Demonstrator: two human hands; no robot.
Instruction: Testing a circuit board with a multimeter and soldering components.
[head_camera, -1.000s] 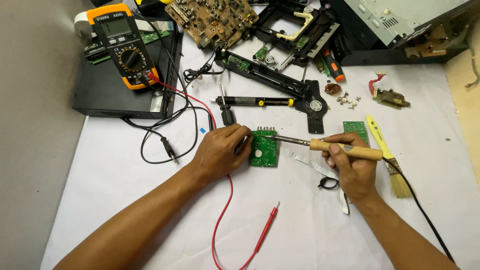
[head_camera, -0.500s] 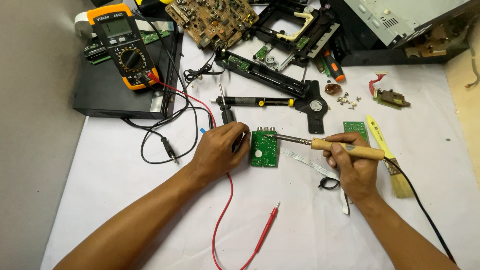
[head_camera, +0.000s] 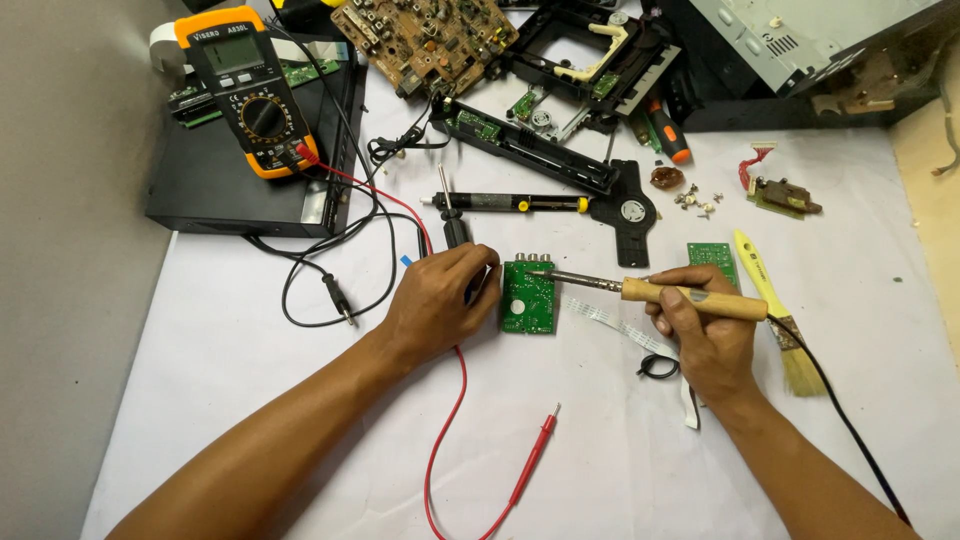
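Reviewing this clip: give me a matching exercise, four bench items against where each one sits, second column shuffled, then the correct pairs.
Things
1. small green circuit board
2. wooden-handled soldering iron
3. orange and black multimeter
4. red-tipped test probe

Places
A. on the flat black box at top left
B. lying loose on the white sheet, between the forearms
C. gripped in the right hand
D. steadied at its edge by the left hand

Pairs: 1-D, 2-C, 3-A, 4-B

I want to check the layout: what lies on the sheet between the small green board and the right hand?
In the head view, a flat white ribbon cable lies between the small green board and the right hand.
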